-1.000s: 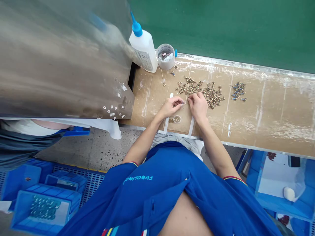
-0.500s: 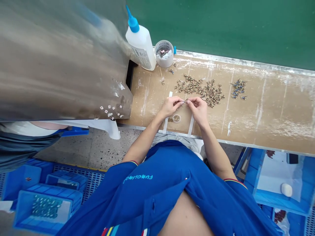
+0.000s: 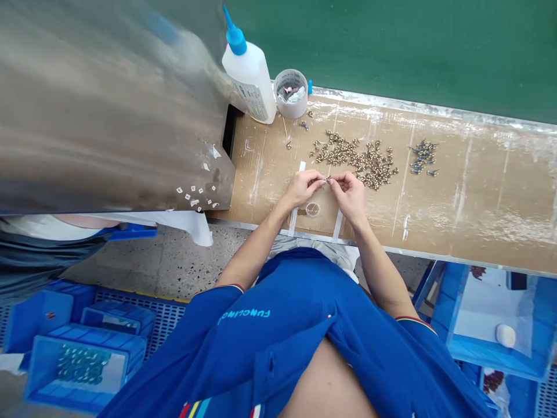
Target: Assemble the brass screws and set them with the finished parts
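Pinching one small brass fitting [image 3: 328,179], ring-like at one end as far as I can tell, at centre frame, held just above the bench. Fingertips of my left hand [image 3: 302,188] and right hand [image 3: 350,194] are closed on it, not released. Just below my hands: a small clear round dish [image 3: 312,209] between two white tape strips [image 3: 337,231] on the cardboard-covered bench [image 3: 478,186]. Above and right of my hands lies a loose heap of brass fittings [image 3: 352,155]; farther right, a smaller cluster of blue-marked pieces [image 3: 423,157]. Upper left of centre: a white squeeze bottle [image 3: 249,75] with blue nozzle, beside a plastic cup [image 3: 290,93]. Lower left: blue plastic crates [image 3: 82,371].
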A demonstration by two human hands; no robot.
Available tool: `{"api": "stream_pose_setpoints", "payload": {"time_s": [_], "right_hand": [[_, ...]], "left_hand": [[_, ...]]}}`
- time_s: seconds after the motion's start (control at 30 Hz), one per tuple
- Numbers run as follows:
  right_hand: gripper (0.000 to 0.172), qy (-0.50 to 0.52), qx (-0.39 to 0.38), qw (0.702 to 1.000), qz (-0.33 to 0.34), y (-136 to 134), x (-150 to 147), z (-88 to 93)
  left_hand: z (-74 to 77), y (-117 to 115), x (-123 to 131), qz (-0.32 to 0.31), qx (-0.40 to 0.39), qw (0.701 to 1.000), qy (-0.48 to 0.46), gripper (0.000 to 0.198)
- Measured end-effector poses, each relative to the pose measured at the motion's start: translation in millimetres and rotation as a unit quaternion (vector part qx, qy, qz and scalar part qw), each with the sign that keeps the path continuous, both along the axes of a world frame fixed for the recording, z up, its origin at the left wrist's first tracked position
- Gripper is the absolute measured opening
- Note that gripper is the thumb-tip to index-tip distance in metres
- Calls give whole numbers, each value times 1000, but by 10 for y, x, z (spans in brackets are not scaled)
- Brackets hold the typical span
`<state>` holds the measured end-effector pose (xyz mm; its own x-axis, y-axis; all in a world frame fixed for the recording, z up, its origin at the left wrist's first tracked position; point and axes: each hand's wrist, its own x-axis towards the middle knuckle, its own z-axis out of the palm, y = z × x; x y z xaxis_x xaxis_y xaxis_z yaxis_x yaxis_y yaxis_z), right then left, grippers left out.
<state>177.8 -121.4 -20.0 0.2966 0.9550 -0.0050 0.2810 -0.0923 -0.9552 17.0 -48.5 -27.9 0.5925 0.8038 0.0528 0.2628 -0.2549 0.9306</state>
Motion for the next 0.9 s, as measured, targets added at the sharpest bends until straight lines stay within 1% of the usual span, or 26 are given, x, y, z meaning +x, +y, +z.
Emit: {"api": "stream_pose_setpoints", "payload": {"time_s": [0.13, 0.27, 0.4, 0.57, 0.7, 0.83, 0.9], "right_hand": [[22, -2, -1, 1000, -6, 7, -10, 30], [19, -11, -11, 1000, 11, 13, 20, 31], [20, 13, -10, 999, 42, 16, 54, -26], [21, 82, -3, 995, 53, 1, 66, -93], [20, 80, -8, 995, 67, -21, 72, -93], [20, 65, -1, 996, 65, -29, 62, -83], [22, 74, 3, 995, 59, -28, 54, -83]], "left_hand": [[-1, 0, -2, -3, 2, 1000, -7, 14], [-2, 0, 3, -4, 6, 1000, -4, 15], [14, -6, 18, -2, 1, 1000, -5, 16], [66, -20, 25, -6, -37, 999, -14, 17], [86, -33, 20, -9, -46, 999, -16, 16], [71, -49, 19, -4, -29, 999, -17, 16], [61, -52, 16, -3, -20, 1000, -21, 17]]}}
